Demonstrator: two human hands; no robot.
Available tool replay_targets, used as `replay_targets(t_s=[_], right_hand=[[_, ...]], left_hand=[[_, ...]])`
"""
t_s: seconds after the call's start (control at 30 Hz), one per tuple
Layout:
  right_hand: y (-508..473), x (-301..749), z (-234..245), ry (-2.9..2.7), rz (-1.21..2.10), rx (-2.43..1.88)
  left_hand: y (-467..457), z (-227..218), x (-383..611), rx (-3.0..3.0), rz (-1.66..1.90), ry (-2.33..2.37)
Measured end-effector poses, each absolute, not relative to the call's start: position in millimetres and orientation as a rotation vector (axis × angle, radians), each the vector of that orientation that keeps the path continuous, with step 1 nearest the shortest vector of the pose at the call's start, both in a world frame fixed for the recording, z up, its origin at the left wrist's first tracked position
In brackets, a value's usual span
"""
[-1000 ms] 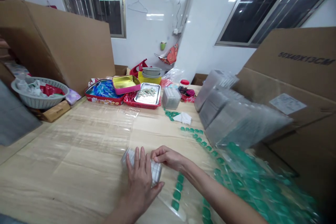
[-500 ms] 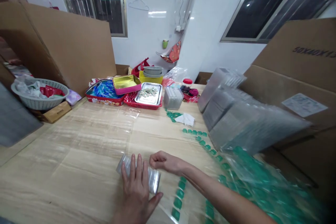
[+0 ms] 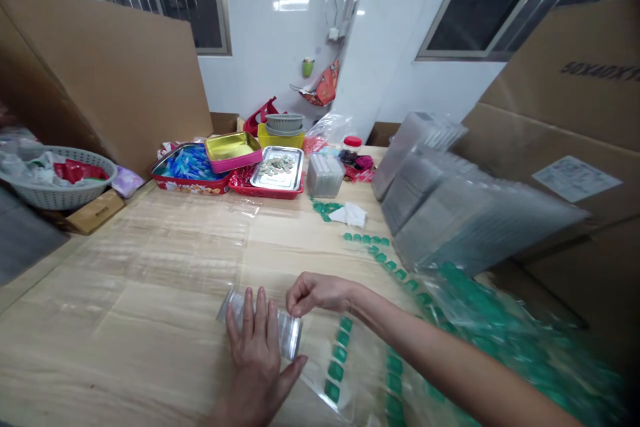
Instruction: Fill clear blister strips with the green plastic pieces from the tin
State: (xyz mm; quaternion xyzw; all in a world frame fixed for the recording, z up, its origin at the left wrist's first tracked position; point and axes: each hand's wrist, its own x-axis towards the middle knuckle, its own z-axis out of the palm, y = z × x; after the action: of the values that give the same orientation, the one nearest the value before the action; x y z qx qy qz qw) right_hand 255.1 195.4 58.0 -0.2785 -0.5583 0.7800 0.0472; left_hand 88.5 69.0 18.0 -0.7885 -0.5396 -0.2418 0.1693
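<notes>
A clear plastic case (image 3: 289, 335) lies slantwise on the table in front of me. My left hand (image 3: 254, 353) rests flat across it, fingers stretched and slightly apart, covering its middle. At the case's upper right edge is my right hand (image 3: 313, 293), thumb and fingers pinched together; whatever they grip there is too small to make out. Just right of the case, a row of green square pieces (image 3: 336, 371) runs along a clear plastic sheet (image 3: 320, 392).
Clear plastic packs (image 3: 450, 213) lean against a cardboard box (image 3: 540, 127) at right, above more green pieces (image 3: 500, 340). Along the back stand a tin of blue items (image 3: 193, 167), a metal tray (image 3: 278, 177) and a clear plastic stack (image 3: 325, 177). A grey basket (image 3: 65, 197) sits left.
My right hand has closed in on the case's upper edge, its fingertips now pointing down at it. My left hand stays flat on the case. The head view has shifted slightly.
</notes>
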Motion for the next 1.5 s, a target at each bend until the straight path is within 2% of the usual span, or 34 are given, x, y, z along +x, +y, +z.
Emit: replay_targets(t_s=[0.17,0.37,0.47,0.67,1.07,1.27,1.5], right_hand=[[191,253,66,-1.943,2.239,-0.833],[180,247,86,-2.555,1.475,-0.842],[176,245,89,-2.609,1.332,-0.885],[181,248,84,-2.590,1.269,-1.005],[182,247,84,-2.581,1.353,-0.993],[157,221,88,-2.474,1.453,-1.024],[106,162,66,-2.231,1.596,-0.919]], left_hand=[[68,18,89,-2.229,-0.740,-1.561],[70,16,90,-2.232,-0.720,-1.557],[73,15,93,-2.195,-0.797,-1.592],[79,16,95,-2.189,-0.743,-1.576],[80,13,97,-2.170,-0.850,-1.584],[62,20,61,-2.184,-0.790,-1.593],[22,24,11,-2.102,-0.729,-1.708]])
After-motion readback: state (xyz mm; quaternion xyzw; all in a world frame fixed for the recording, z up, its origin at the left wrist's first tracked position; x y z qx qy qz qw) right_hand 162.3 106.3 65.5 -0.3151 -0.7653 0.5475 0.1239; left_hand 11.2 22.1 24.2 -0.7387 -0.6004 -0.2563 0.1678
